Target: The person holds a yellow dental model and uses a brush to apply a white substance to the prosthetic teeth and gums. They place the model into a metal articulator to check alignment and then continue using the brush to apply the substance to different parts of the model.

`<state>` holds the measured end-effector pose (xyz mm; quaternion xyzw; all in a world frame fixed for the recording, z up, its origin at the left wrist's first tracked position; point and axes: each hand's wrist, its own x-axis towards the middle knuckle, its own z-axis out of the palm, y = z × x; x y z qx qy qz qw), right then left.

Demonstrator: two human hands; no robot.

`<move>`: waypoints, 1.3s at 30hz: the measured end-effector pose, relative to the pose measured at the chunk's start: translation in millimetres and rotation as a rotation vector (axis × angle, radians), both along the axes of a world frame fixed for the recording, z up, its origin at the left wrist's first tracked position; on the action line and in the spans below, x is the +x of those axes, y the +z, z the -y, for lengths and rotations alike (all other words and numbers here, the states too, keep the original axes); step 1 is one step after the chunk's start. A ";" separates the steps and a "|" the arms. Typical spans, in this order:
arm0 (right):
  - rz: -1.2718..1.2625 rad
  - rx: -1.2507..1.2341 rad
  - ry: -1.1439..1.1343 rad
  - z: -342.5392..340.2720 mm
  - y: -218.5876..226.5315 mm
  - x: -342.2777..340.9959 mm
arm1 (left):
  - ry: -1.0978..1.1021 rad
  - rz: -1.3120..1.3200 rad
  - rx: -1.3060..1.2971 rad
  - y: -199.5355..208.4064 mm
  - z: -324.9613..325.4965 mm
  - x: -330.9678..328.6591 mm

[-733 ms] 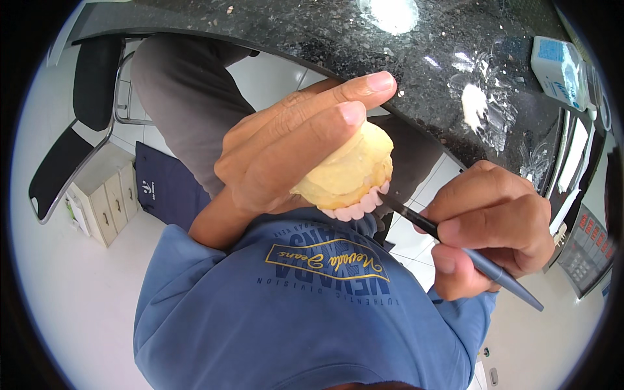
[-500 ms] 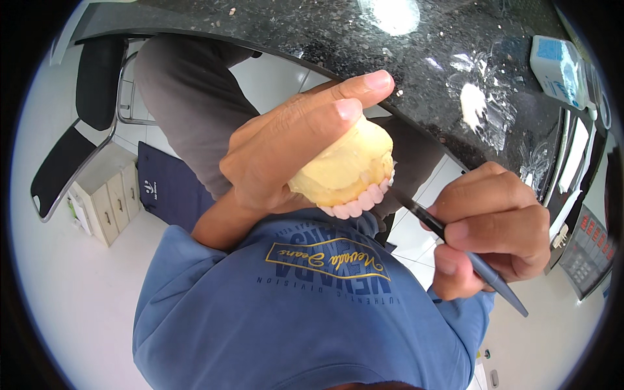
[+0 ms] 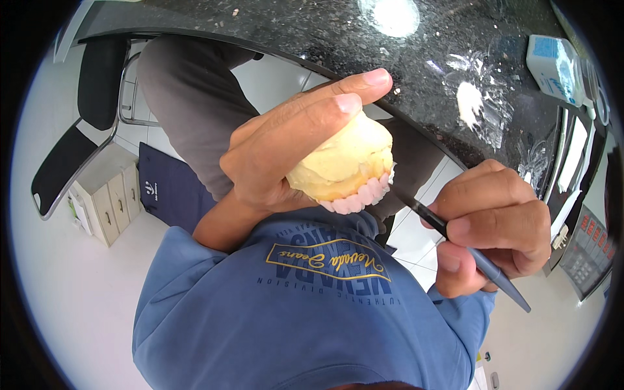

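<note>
My left hand [image 3: 279, 146] is closed round a yellow dental model [image 3: 348, 159], its fingers over the top. Along the model's lower edge runs a row of pale pink-white teeth [image 3: 356, 197]. In a pinch of thumb and fingers, my right hand [image 3: 491, 227] holds a slim pen-like tool [image 3: 489, 268] with a black neck and a tapering blue-grey handle. The tool slants up to the left, its thin tip close to the right end of the tooth row. Whether the tip touches the teeth I cannot tell; its exact shape is blurred.
Ahead lies a dark speckled countertop [image 3: 292, 32] with white powder smears [image 3: 471, 104] and scattered crumbs. A white and blue bottle [image 3: 554, 70] stands at its right. To the left are a black chair [image 3: 65, 162], a small drawer cabinet [image 3: 110, 205] and a navy bag-like item [image 3: 172, 185].
The dental model has tilted slightly in my left hand, shifting how the tooth row faces. My right hand and the tool have barely moved.
</note>
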<state>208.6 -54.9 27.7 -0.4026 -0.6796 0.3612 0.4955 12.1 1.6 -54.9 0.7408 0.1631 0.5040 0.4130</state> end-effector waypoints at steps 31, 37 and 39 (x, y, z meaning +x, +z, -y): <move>0.067 -0.027 0.061 -2.5 3.6 3.5 | -0.007 -0.029 -0.030 6.1 -1.3 -2.4; 0.057 0.000 0.066 -3.2 1.5 3.7 | -0.010 -0.040 -0.032 6.2 -1.8 -3.0; 0.039 0.007 0.047 -1.4 1.0 2.0 | -0.015 -0.036 -0.034 5.9 -1.7 -2.2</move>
